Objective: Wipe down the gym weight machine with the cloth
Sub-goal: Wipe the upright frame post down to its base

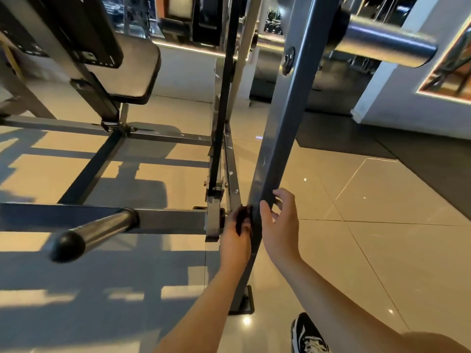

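Tiled gym floor (369, 250). I see the left hand (235, 238) clutching a dark cloth (243, 220) against the slanted post (280, 138). The right hand (280, 225) grips that post.

Grey post (283, 138) showing painted metal, smooth, faintly shining, scuffed low down. Dark cloth (242, 221) looking soft, matt. Thick sleeve (382, 44) gleaming as bare polished metal. Short peg (102, 229) shining likewise, its cap (67, 247) looking like black matt rubber or plastic. Black pad (132, 70) showing smooth vinyl-like cover, slightly shining. Tiled floor (382, 250) gleaming glossy, mirroring lights. Dark mat (433, 161) looking matt, dull. Black shoe (305, 335) showing fabric upper, white laces.
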The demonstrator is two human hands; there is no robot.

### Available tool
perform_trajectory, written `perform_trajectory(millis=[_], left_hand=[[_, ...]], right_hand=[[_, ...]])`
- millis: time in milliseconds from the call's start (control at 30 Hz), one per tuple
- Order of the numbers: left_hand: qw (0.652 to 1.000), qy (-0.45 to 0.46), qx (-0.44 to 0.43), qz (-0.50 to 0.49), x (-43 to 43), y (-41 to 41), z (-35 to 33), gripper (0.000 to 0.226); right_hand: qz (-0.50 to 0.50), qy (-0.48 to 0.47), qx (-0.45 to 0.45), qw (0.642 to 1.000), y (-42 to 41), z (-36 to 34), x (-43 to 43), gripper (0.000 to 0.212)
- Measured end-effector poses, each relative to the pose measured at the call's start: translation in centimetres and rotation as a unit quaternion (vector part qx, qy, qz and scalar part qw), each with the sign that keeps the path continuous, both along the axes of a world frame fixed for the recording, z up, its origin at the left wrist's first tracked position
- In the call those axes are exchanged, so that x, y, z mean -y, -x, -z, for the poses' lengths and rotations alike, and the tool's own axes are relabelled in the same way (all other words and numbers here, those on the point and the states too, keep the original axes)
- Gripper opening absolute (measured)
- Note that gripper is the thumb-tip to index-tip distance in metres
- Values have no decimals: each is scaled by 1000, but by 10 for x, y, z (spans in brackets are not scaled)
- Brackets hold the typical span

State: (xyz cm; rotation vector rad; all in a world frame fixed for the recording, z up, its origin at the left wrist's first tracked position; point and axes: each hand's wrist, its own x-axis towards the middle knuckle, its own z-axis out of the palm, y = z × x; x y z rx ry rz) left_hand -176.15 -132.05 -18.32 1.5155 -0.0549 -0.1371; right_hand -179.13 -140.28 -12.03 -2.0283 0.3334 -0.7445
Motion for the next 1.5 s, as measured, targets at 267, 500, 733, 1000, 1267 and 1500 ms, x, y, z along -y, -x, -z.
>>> perform_trajectory(millis=[267, 500, 733, 1000, 1267, 1500], left_hand=[[997, 43, 45, 51, -2, -34, -49, 24], [995, 76, 41, 55, 1, -49, -96, 26], [983, 9, 163, 90, 2, -44, -83, 47], [983, 24, 162, 88, 1, -47, -112, 43], [984, -51, 140, 101, -10, -29, -68, 43], [983, 48, 113, 137, -7, -37, -116, 49]], right_hand=[[22, 4, 22, 999, -10, -29, 3, 28], [53, -49, 35, 997, -24, -54, -2, 39], [61, -51, 30, 996, -28, -50, 5, 37], [42, -77, 21, 996, -26, -48, 7, 34], [43, -85, 22, 995, -23, -47, 6, 37], [32, -115, 32, 992, -20, -45, 2, 33]])
